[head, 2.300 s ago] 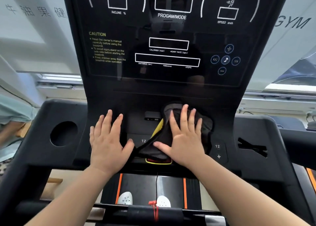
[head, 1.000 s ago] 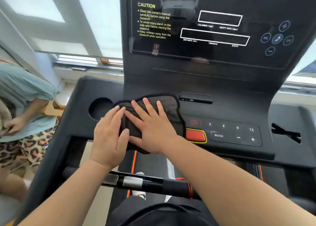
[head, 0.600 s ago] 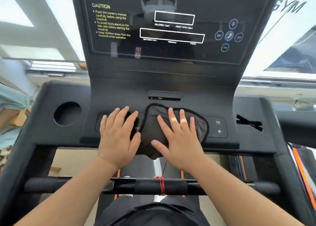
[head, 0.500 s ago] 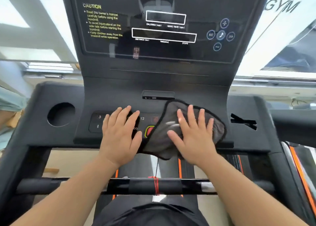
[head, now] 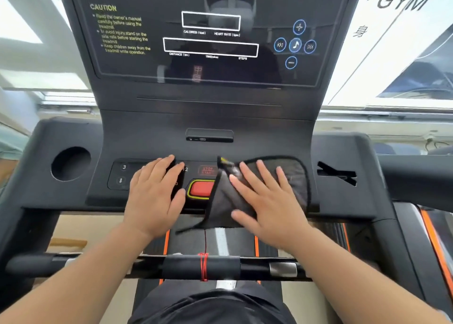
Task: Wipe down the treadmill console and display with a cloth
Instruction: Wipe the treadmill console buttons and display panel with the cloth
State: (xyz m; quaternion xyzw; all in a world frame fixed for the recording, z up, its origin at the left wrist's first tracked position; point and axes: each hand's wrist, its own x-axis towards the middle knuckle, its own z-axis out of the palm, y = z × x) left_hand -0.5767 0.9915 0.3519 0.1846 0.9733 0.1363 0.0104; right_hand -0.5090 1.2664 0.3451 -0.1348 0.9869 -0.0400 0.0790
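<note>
While the cloth (head: 294, 174) is pressed onto the right half of the console (head: 147, 140) by the right hand (head: 269, 208), fingers (head: 263, 174) spread, the left hand (head: 154, 198) is laid flat, fingers together, beside the red button (head: 199, 189), bright windows (head: 382, 61) behind the display (head: 147, 66).

A black handlebar (head: 98, 262) crosses the bottom of the view, with a red cord (head: 203, 266) wound round its middle. Under it runs the belt (head: 221, 243), dark with orange stripes (head: 166, 240) at its sides. Top right, a white banner (head: 404, 1) reads "GYM".
</note>
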